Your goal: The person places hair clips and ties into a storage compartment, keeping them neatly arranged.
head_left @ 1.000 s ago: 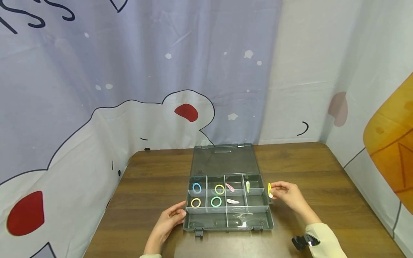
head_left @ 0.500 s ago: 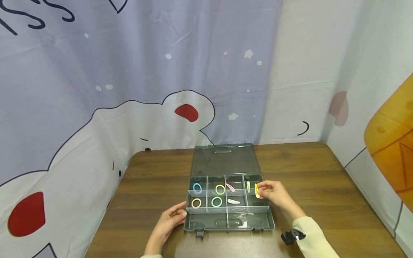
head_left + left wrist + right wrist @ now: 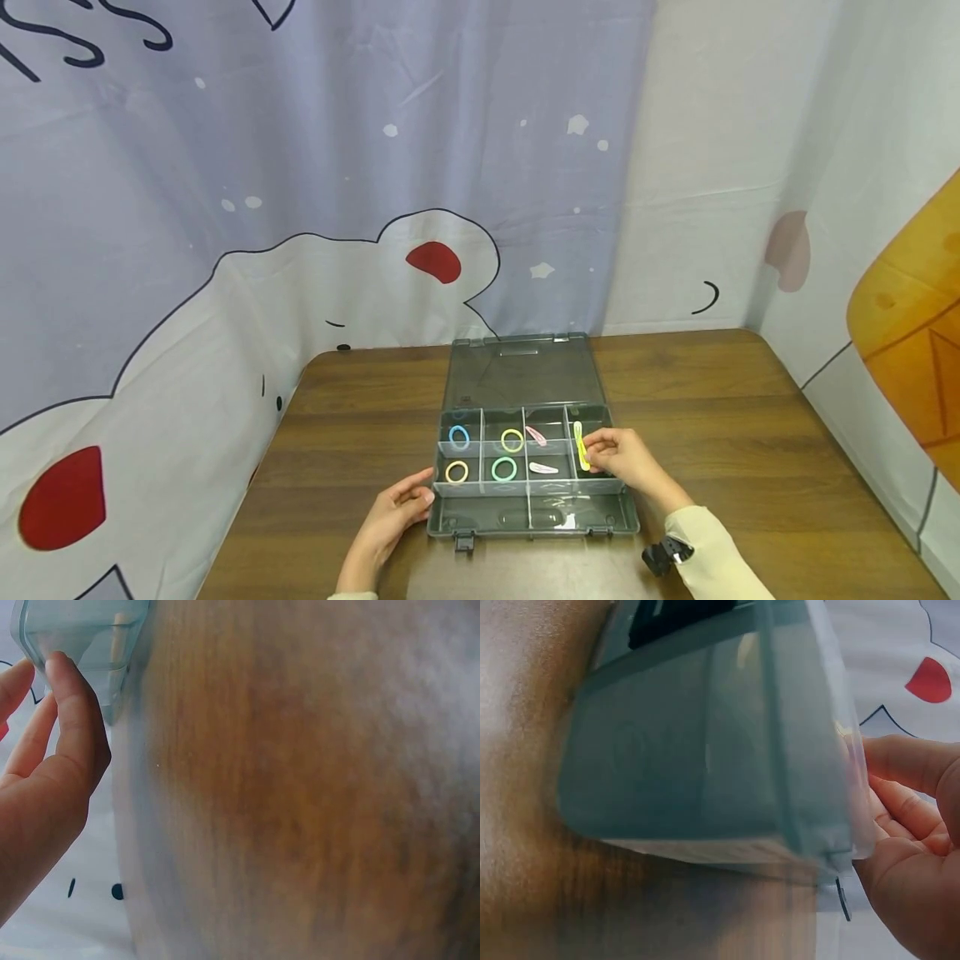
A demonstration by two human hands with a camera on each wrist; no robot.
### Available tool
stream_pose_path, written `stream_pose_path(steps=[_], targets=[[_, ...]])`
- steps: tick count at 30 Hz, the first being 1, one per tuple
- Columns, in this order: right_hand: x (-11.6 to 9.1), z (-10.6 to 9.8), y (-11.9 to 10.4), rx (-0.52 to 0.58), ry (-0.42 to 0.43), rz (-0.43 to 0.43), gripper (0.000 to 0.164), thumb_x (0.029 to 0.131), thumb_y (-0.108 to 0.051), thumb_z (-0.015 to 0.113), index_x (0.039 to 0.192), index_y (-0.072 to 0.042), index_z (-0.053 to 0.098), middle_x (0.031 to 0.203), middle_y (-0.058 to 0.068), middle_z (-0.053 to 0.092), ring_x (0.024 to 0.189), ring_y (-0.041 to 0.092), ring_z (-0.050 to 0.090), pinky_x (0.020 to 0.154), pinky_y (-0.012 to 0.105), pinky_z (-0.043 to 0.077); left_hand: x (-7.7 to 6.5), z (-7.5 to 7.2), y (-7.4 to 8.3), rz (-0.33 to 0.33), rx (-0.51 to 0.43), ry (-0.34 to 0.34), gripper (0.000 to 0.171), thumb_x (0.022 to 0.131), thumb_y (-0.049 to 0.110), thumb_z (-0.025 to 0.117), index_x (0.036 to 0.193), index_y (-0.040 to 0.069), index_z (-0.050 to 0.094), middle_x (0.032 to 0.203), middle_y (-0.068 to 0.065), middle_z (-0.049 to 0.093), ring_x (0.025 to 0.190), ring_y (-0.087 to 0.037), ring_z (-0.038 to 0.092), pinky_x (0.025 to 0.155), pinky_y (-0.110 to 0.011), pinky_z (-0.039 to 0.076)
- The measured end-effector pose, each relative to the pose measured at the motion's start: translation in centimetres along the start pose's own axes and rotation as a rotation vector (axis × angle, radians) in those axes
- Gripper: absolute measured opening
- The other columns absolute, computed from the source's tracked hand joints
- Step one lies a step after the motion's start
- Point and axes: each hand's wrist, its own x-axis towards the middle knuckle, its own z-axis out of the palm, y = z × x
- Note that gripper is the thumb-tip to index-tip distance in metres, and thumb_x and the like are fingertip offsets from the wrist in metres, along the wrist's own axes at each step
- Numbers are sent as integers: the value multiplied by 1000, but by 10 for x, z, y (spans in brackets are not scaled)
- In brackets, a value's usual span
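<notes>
In the head view a grey see-through divided box (image 3: 487,518) lies on the table with its lid (image 3: 521,375) folded back. My right hand (image 3: 622,457) is over the box's right column and pinches a yellow hair clip (image 3: 582,457) between thumb and fingers. Right beside that clip, a paler yellow-green hair clip (image 3: 577,428) lies in the back right compartment. My left hand (image 3: 390,517) touches the box's left side with fairly straight fingers. The right wrist view shows the box wall (image 3: 675,750) hiding the right fingertips. Fingers (image 3: 75,712) touch the wall in the left wrist view.
Other compartments hold a blue ring (image 3: 458,437), a yellow ring (image 3: 512,440), an orange ring (image 3: 456,472), a green ring (image 3: 503,469), a pink hair clip (image 3: 536,436) and a white hair clip (image 3: 543,469). A printed curtain (image 3: 360,283) hangs behind the table (image 3: 360,417).
My right hand has moved left from beside the box to over its right column, carrying the yellow hair clip. The left hand has stayed at the box's left side.
</notes>
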Motion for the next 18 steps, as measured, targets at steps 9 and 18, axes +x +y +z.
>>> stream_pose_path(steps=[9, 18], targets=[[0, 4, 3, -12, -15, 29, 23, 83, 11, 62, 102, 23, 57, 84, 26, 64, 73, 39, 66, 67, 42, 58, 0, 0, -1, -16, -3, 11, 56, 89, -1, 64, 140, -5, 43, 94, -2, 59, 86, -10, 57, 78, -26, 54], [0, 5, 4, -42, -3, 42, 22, 82, 10, 62, 100, 22, 58, 81, 22, 66, 69, 30, 67, 64, 35, 58, 1, 0, -1, -11, -2, 4, 56, 89, -2, 63, 141, -5, 42, 94, -3, 59, 87, -10, 57, 79, -26, 54]])
